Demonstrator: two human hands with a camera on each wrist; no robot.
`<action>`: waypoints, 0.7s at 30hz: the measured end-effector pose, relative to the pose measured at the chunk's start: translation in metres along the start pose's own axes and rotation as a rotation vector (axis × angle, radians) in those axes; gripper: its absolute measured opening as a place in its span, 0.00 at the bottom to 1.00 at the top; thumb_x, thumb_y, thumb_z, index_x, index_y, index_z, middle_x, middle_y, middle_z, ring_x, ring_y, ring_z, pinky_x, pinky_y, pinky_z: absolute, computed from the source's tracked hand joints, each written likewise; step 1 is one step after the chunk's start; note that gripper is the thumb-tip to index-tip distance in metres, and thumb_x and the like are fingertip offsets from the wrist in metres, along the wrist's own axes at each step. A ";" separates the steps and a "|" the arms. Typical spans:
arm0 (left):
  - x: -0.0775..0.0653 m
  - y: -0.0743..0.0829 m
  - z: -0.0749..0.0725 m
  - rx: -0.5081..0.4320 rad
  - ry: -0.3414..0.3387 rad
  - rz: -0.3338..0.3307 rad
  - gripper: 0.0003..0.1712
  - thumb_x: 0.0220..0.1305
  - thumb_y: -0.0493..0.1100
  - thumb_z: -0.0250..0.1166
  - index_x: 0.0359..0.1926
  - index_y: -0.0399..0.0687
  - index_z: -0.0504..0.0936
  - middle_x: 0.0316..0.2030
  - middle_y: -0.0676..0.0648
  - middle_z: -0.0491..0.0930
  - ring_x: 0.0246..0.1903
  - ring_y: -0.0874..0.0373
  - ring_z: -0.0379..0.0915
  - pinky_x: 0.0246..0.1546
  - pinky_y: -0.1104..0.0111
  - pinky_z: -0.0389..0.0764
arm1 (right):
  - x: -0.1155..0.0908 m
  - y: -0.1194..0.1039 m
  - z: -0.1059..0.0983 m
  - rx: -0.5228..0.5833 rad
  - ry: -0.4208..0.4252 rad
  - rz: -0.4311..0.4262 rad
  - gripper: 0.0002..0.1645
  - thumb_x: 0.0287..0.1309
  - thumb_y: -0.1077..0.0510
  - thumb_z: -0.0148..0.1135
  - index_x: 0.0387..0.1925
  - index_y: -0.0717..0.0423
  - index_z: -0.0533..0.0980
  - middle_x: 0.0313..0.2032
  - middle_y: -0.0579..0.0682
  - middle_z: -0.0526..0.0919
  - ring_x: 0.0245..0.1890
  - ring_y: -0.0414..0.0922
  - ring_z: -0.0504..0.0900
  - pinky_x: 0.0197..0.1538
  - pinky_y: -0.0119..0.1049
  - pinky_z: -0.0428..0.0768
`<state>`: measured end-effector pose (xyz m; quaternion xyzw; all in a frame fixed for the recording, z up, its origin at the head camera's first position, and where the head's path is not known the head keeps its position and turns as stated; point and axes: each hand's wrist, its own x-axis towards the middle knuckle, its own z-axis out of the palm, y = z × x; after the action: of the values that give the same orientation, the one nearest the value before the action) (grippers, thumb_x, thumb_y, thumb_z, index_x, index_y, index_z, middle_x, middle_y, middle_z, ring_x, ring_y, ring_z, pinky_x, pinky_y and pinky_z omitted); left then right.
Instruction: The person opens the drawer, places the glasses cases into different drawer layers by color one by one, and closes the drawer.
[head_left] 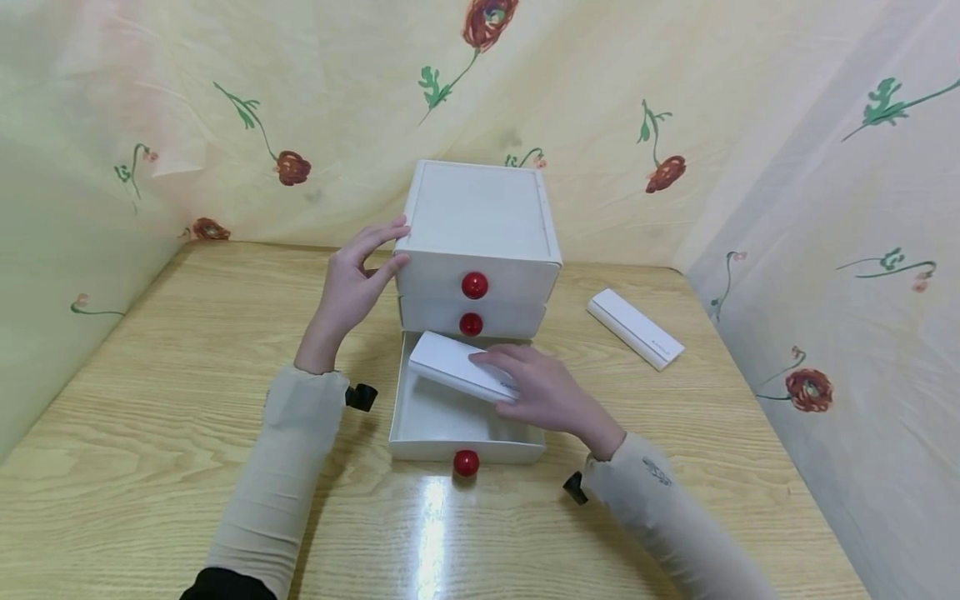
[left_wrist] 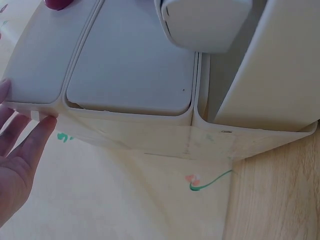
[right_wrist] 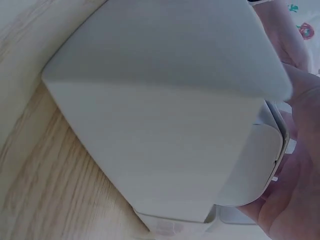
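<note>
A white chest of drawers [head_left: 480,208] stands in the head view, its bottom drawer [head_left: 442,425] pulled out. My left hand [head_left: 352,283] touches the chest's upper left edge with fairly straight fingers and thumb; in the left wrist view the hand [left_wrist: 17,160] shows at the left. Over the open drawer, my right hand [head_left: 543,387] holds the right end of a white power bank [head_left: 450,362], which lies tilted across the drawer. In the right wrist view the drawer's outer wall [right_wrist: 155,140] fills the middle, and the power bank's end [right_wrist: 250,170] shows beside the hand [right_wrist: 300,185].
A second white power bank [head_left: 636,329] lies on the wooden table [head_left: 225,333] right of the chest. Red round knobs [head_left: 475,285] mark the drawers, the upper two pushed in. Flower-printed cloth [head_left: 337,100] hangs behind and at both sides.
</note>
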<state>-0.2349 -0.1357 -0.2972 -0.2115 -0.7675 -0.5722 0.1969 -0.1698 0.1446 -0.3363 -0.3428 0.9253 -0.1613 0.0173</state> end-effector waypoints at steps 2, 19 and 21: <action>0.000 0.000 0.000 0.002 0.001 -0.001 0.21 0.65 0.37 0.63 0.58 0.39 0.78 0.64 0.45 0.73 0.64 0.53 0.70 0.37 0.83 0.80 | 0.003 -0.001 0.002 -0.002 -0.011 0.002 0.38 0.47 0.56 0.69 0.64 0.43 0.72 0.59 0.52 0.78 0.50 0.48 0.78 0.40 0.40 0.81; -0.001 0.001 0.002 -0.014 0.010 0.011 0.20 0.65 0.36 0.63 0.58 0.38 0.78 0.64 0.44 0.73 0.63 0.52 0.70 0.34 0.81 0.81 | 0.018 0.006 0.024 -0.056 -0.057 0.019 0.38 0.49 0.58 0.68 0.65 0.47 0.71 0.59 0.54 0.78 0.55 0.53 0.78 0.46 0.45 0.82; -0.001 0.001 0.002 -0.016 0.012 0.012 0.20 0.64 0.35 0.63 0.58 0.37 0.78 0.64 0.43 0.73 0.63 0.52 0.70 0.34 0.82 0.81 | 0.020 0.007 0.027 -0.076 -0.057 0.010 0.38 0.50 0.57 0.67 0.65 0.47 0.70 0.58 0.53 0.78 0.54 0.52 0.78 0.46 0.45 0.81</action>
<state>-0.2336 -0.1336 -0.2977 -0.2142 -0.7605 -0.5783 0.2033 -0.1851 0.1292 -0.3626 -0.3429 0.9316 -0.1162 0.0314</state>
